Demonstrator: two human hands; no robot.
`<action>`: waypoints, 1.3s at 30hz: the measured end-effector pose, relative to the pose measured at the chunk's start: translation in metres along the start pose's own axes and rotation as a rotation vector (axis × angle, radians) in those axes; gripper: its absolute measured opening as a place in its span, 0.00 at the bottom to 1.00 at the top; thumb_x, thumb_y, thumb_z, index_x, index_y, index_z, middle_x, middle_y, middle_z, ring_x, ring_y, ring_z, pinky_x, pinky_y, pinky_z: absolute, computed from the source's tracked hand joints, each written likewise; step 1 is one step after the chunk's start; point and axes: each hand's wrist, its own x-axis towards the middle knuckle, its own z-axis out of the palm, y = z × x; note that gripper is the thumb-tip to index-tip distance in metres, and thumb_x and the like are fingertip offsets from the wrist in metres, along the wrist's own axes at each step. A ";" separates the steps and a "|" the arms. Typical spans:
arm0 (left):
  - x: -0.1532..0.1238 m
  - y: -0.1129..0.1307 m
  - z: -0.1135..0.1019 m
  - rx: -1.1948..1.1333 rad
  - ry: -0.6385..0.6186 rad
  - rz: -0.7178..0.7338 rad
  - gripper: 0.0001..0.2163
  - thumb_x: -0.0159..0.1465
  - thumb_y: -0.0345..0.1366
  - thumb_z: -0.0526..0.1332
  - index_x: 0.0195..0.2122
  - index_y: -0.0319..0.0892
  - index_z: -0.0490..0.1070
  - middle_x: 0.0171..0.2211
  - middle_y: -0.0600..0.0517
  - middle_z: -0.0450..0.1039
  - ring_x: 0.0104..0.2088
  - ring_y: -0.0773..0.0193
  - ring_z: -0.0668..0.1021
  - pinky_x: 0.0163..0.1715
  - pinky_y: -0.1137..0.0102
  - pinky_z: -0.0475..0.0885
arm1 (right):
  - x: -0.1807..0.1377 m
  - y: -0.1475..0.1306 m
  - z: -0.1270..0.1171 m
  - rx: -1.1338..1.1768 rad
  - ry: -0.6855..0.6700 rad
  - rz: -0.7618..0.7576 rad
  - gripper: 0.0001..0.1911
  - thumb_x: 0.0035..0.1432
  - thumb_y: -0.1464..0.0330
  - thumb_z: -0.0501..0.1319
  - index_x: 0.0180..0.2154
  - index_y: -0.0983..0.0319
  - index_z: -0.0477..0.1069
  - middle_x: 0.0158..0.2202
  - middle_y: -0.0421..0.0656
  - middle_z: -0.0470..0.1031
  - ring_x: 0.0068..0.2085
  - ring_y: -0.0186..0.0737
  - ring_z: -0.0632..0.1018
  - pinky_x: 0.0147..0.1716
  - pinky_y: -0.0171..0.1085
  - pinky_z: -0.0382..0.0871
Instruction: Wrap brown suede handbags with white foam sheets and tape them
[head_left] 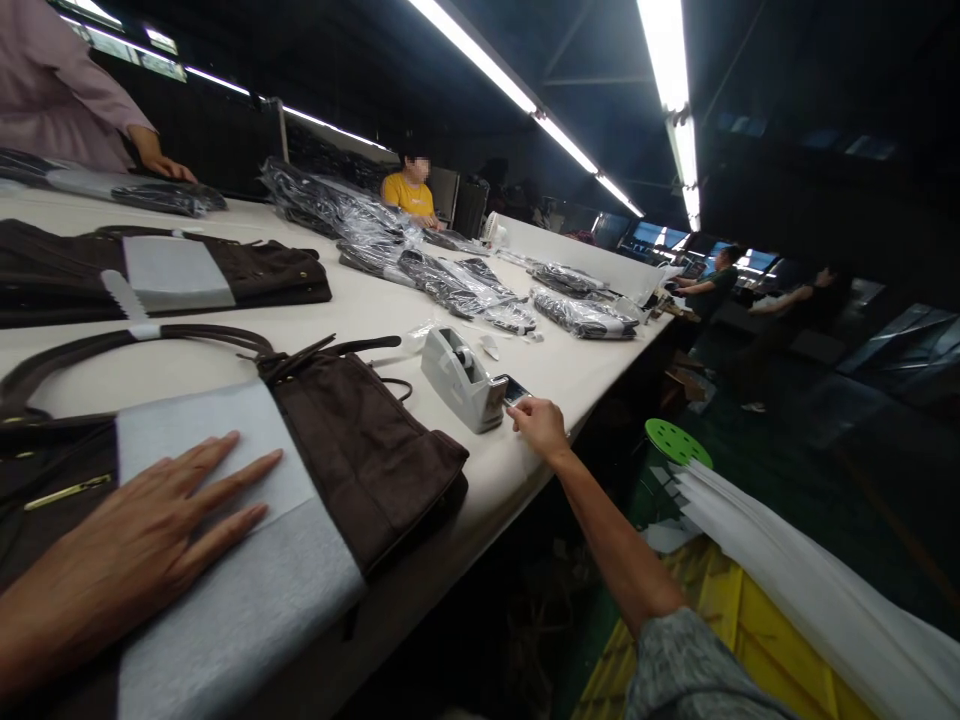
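A dark brown handbag (367,460) lies on the near left of the table with a pale foam sheet (292,545) around its middle. My left hand (172,510) rests flat on that sheet, fingers spread. The bag's handles (202,335) extend away from me, with a white strip (124,298) around them. Right of the bag stands a grey tape dispenser (461,385). At its front end my right hand (538,425) is closed in a pinch; whatever is between the fingertips is too small to make out. A dark flat object (514,390) lies just behind those fingers.
Another brown bag (285,275) with a pale wrap lies farther back. Several plastic-wrapped bags (465,285) cover the table (360,300) beyond. Co-workers stand around it, one in yellow (409,190). Below the right edge are a green stool (679,442), white sheets (795,560) and a yellow container (720,610).
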 end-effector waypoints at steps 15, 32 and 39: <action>0.004 0.043 -0.047 -0.042 -0.273 -0.181 0.25 0.69 0.52 0.47 0.66 0.53 0.55 0.70 0.44 0.43 0.69 0.51 0.51 0.67 0.54 0.48 | -0.097 -0.182 0.095 0.715 -0.810 0.004 0.14 0.45 0.62 0.73 0.27 0.67 0.77 0.20 0.42 0.76 0.19 0.29 0.73 0.21 0.28 0.70; 0.002 0.043 -0.046 -0.096 -0.235 -0.166 0.24 0.69 0.49 0.50 0.66 0.53 0.56 0.70 0.43 0.45 0.69 0.49 0.51 0.67 0.53 0.47 | -0.099 -0.170 0.137 0.397 -0.928 0.095 0.15 0.52 0.71 0.69 0.30 0.61 0.61 0.16 0.38 0.74 0.14 0.29 0.69 0.14 0.25 0.62; 0.002 0.042 -0.044 -0.097 -0.232 -0.163 0.24 0.69 0.49 0.51 0.65 0.53 0.57 0.70 0.44 0.44 0.69 0.50 0.51 0.67 0.54 0.46 | -0.087 -0.161 0.142 0.123 -0.980 -0.106 0.20 0.53 0.66 0.69 0.28 0.58 0.55 0.11 0.33 0.67 0.12 0.30 0.66 0.14 0.26 0.55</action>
